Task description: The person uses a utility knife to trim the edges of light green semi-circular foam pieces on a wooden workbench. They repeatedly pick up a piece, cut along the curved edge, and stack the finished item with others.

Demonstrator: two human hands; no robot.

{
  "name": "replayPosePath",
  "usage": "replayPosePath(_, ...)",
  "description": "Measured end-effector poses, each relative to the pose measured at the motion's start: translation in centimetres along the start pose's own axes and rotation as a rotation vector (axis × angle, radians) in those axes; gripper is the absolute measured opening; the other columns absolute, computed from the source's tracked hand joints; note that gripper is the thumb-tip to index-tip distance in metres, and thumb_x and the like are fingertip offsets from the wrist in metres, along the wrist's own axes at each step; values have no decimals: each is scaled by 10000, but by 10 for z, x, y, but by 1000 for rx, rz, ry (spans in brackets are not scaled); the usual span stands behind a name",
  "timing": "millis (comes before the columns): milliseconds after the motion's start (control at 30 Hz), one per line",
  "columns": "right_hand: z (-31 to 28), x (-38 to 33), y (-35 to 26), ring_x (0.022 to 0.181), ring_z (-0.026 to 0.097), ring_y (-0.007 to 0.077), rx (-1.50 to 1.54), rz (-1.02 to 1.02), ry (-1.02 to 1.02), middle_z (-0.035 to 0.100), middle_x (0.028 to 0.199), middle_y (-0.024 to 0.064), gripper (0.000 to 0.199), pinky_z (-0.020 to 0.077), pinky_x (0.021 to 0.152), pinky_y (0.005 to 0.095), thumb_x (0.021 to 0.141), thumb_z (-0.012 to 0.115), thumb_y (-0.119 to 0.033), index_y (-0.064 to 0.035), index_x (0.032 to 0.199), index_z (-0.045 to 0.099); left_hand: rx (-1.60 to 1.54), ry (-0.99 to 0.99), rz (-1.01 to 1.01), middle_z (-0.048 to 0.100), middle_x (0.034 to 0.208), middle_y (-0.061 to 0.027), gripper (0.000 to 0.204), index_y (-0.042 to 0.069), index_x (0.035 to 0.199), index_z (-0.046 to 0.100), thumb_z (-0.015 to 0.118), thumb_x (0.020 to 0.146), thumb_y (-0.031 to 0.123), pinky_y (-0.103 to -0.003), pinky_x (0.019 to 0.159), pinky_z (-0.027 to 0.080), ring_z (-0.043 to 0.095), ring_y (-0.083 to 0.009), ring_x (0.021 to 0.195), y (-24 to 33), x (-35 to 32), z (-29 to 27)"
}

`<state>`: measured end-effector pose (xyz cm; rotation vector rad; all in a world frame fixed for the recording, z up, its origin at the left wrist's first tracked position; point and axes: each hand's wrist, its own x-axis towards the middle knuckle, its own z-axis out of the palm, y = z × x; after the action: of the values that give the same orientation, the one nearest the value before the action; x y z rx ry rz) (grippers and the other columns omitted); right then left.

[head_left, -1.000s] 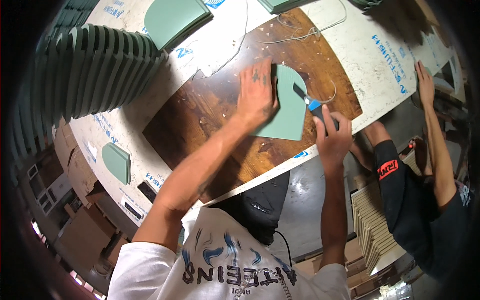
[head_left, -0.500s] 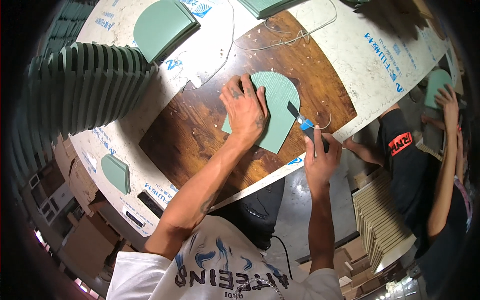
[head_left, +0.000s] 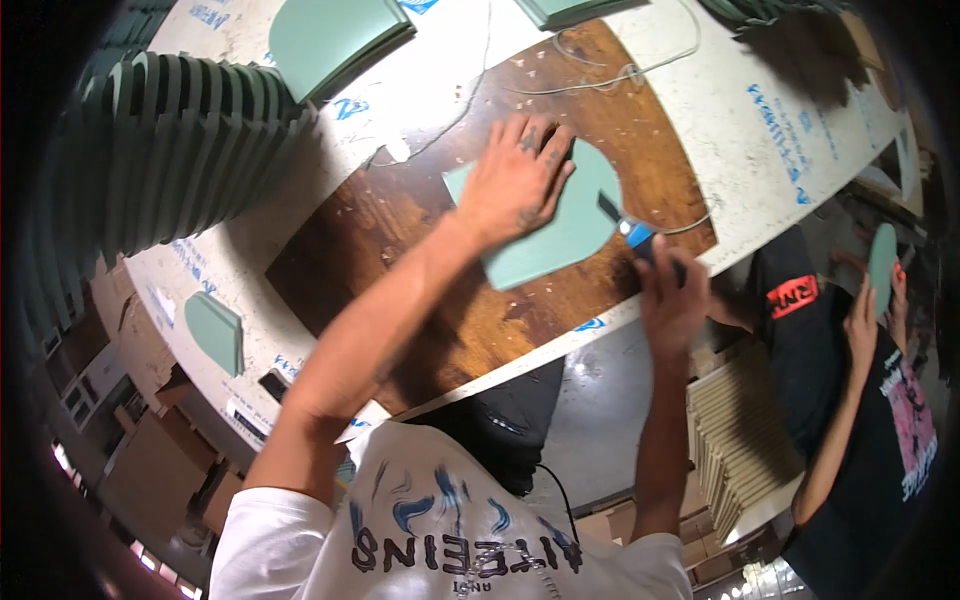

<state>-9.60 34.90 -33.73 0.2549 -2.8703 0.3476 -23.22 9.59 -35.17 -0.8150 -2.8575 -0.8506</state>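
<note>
A pale green arch-shaped panel (head_left: 575, 225) lies on a brown wood-grain board (head_left: 420, 320), its rounded end toward the upper right. My left hand (head_left: 515, 180) lies palm down across the panel, fingers stretched out toward its far side. In my right hand (head_left: 675, 295), slightly blurred, is a utility knife (head_left: 632, 230) with a blue and dark handle. Its dark blade overlaps the panel's curved right edge; whether it touches the panel, I cannot tell. A thin pale strand curls rightward beside the knife's head.
At the left rises a long stack of curved green pieces (head_left: 180, 150). More green panels (head_left: 335, 40) lie at the far left, and a smaller stack (head_left: 215, 335) near left. Loose cord (head_left: 640, 72) crosses the board's far edge. Another person (head_left: 850, 400) at right holds a green piece.
The panel has turned clockwise under my left hand, which has moved right and flattened out. My right hand with the knife has shifted right. The other person's green piece has been lowered and turned edge-on.
</note>
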Motion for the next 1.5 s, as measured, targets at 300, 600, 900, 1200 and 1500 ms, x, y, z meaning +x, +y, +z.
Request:
replayPosePath(300,0,-13,-17,975,576,298,-22,150,-5,587,1072,105,479,506,776,440,851,803,-209,-158,1308,670,153,167,-411,482,1277,-208,413,9,1331,490,577,980,207,-549,1102,269,425,-372,1258,35,-28,10)
replayPosePath(600,11,30,0,942,584,300,33,-26,20,584,1093,96,496,499,795,447,871,774,-200,-185,1346,629,146,178,-369,483,1248,-235,402,-29,1312,489,572,969,164,-560,1074,296,442,-382,1219,29,-30,13)
replayPosePath(900,1,27,12,922,592,292,77,51,-80,615,1059,66,448,493,783,426,857,783,-224,-187,1291,675,-45,51,-66,538,1294,-193,397,12,1280,572,635,928,185,-532,1134,318,498,-374,1241,11,-8,-1)
replayPosePath(1200,-8,-18,-34,930,587,303,1,111,-5,609,1089,94,498,516,788,439,828,817,-211,-140,1293,657,179,46,-436,220,1562,-329,488,290,1440,539,623,961,254,-680,1156,172,210,-527,1453,23,-38,-3)
replayPosePath(1500,1,-6,-25,966,572,319,-5,66,-18,587,1118,96,435,510,796,465,864,786,-224,-136,1273,667,109,21,-345,266,1529,-367,613,230,1467,491,653,881,144,-591,1187,226,266,-517,1442,23,-41,-7)
